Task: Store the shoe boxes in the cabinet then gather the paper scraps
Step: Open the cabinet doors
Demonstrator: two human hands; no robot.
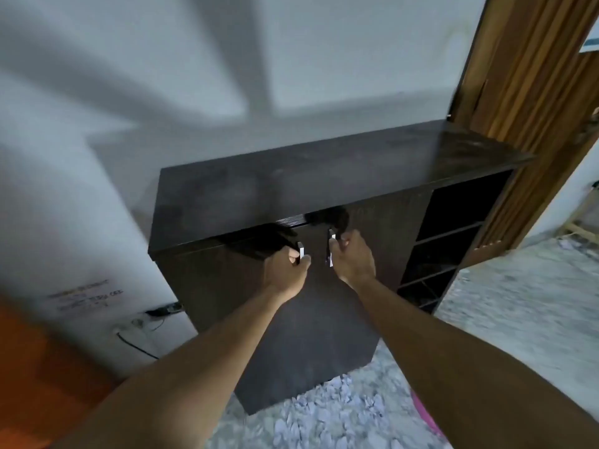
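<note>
A dark brown cabinet [324, 176] stands against the white wall, seen from above. My left hand [285, 270] grips the silver handle [301, 252] of the left door. My right hand [351, 257] grips the silver handle [331, 251] of the right door. The two doors stand slightly ajar, with a dark gap under the top edge. No shoe boxes or paper scraps are visible. The picture is motion-blurred.
Open shelves [447, 234] fill the cabinet's right side. A wooden door frame [525, 92] rises at the right. A cable and socket [142, 328] sit low on the left wall. The floor [324, 416] is speckled grey, with something pink [428, 419] near my right arm.
</note>
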